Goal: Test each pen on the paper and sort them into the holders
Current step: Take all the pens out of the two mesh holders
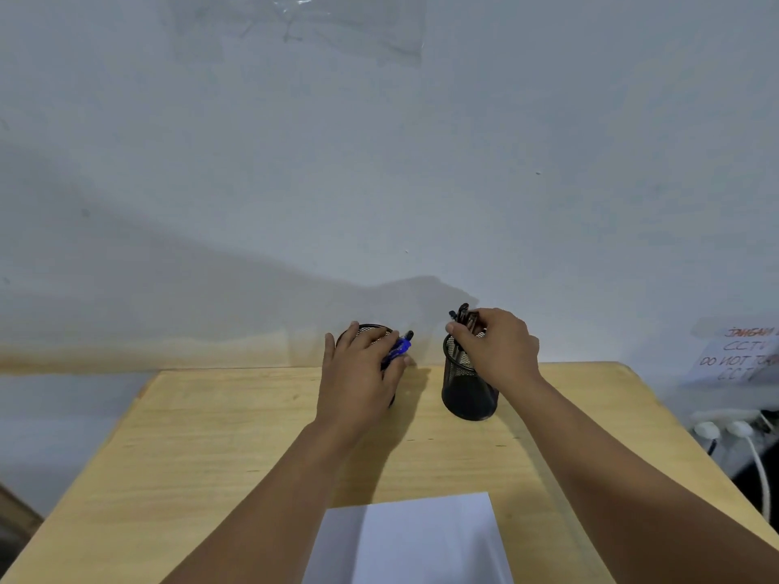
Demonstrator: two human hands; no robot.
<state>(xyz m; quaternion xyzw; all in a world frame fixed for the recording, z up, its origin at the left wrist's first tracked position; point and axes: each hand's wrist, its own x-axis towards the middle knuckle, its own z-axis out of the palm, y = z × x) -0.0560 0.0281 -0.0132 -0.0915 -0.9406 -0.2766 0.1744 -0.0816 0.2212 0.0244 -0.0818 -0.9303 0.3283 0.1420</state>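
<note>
Two black mesh holders stand near the far edge of the wooden table (219,448). My left hand (358,373) covers the left holder (366,330) and grips blue pens (398,347) that stick out to the right. Over the right holder (466,389), my right hand (497,347) has its fingers closed around several black pens (461,316) standing in it. A white sheet of paper (417,541) lies at the near edge of the table, between my forearms.
A pale wall rises right behind the table. At the right, beyond the table edge, a handwritten notice (737,351) hangs on the wall above white plugs and cables (733,432).
</note>
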